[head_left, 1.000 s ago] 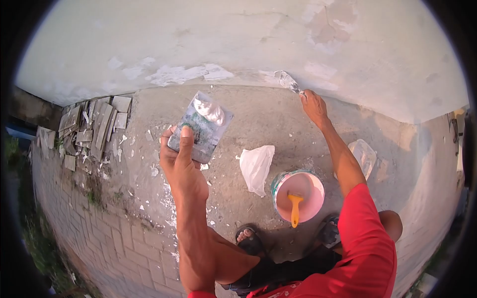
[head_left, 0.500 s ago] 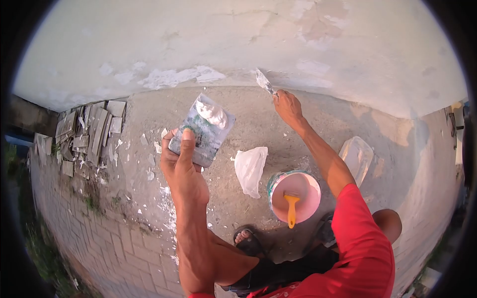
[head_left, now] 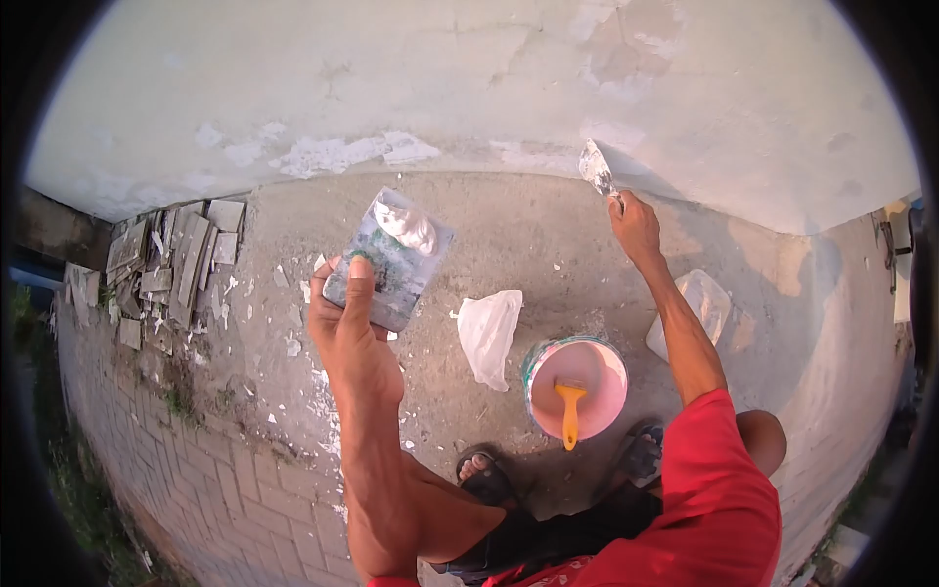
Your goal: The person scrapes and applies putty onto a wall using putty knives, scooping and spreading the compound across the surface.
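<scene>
My left hand (head_left: 350, 303) grips a flat, stained board (head_left: 391, 279) with its thumb on top. A lump of white putty (head_left: 406, 227) sits on the board's far end. In my right hand (head_left: 636, 227) is a putty knife (head_left: 597, 168), its blade smeared white and held at the foot of the wall (head_left: 469, 78). A fresh-looking white streak (head_left: 533, 155) lies on the wall left of the blade. Whether the blade touches the wall I cannot tell for sure.
Near my feet stands a bucket (head_left: 618, 391) with a yellow-handled brush (head_left: 570, 411) in it. Beside it lies a white plastic bag (head_left: 489, 338). A clear container (head_left: 704, 303) is partly behind my right forearm. Broken tiles (head_left: 181, 259) are piled at left, with white flakes scattered nearby.
My right hand has moved the putty knife to the right along the wall base, and a white streak now shows where it passed. The left hand and board have barely shifted.
</scene>
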`<state>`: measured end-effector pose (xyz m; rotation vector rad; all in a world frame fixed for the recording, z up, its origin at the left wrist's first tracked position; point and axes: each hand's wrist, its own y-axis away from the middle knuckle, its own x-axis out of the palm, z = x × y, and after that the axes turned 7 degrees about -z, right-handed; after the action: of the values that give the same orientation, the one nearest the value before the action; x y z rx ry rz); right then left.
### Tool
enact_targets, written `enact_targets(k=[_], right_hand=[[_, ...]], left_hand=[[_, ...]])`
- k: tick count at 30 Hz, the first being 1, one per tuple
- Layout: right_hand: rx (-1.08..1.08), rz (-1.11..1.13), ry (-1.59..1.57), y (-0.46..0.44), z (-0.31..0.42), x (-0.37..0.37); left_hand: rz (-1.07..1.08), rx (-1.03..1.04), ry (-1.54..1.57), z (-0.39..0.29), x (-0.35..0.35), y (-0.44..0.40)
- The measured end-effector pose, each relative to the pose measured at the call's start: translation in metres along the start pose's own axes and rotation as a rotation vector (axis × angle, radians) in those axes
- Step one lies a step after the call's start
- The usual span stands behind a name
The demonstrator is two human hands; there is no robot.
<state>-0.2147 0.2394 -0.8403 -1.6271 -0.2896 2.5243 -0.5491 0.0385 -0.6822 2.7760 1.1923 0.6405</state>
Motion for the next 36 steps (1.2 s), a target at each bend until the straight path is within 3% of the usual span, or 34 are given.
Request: enact_targets(k=[5, 8, 17, 21, 23, 26, 36], right_hand=[[-0.249, 0.118, 0.012, -0.016, 0.073, 0.034], [-0.278, 0.071, -0.038, -0.035, 0.088, 0.049], [-0.127, -0.034, 0.090, -0.017, -0.003, 0.007], [-0.167, 0.082, -0.044, -0.004, 0.071, 0.031], [-0.310, 0.084, -0.053, -0.011, 0.097, 0.061], [-0.265, 0.023, -0.016, -0.025, 0.107, 0.069], [-0.050, -0.102, 0.069, -0.023, -0.022, -0.003]], left_hand=[[0.018, -0.028, -0.004, 0.000, 0.003, 0.002], [0.022, -0.009, 0.008, -0.001, 0.003, 0.002], [-0.008, -0.025, 0.004, -0.004, 0.001, -0.002], [0.045, -0.034, 0.025, 0.003, 0.003, -0.002], [0.016, -0.032, -0.020, 0.003, 0.005, 0.000], [0.014, -0.016, -0.011, -0.001, 0.007, 0.004], [0.059, -0.023, -0.032, 0.008, 0.021, 0.008]])
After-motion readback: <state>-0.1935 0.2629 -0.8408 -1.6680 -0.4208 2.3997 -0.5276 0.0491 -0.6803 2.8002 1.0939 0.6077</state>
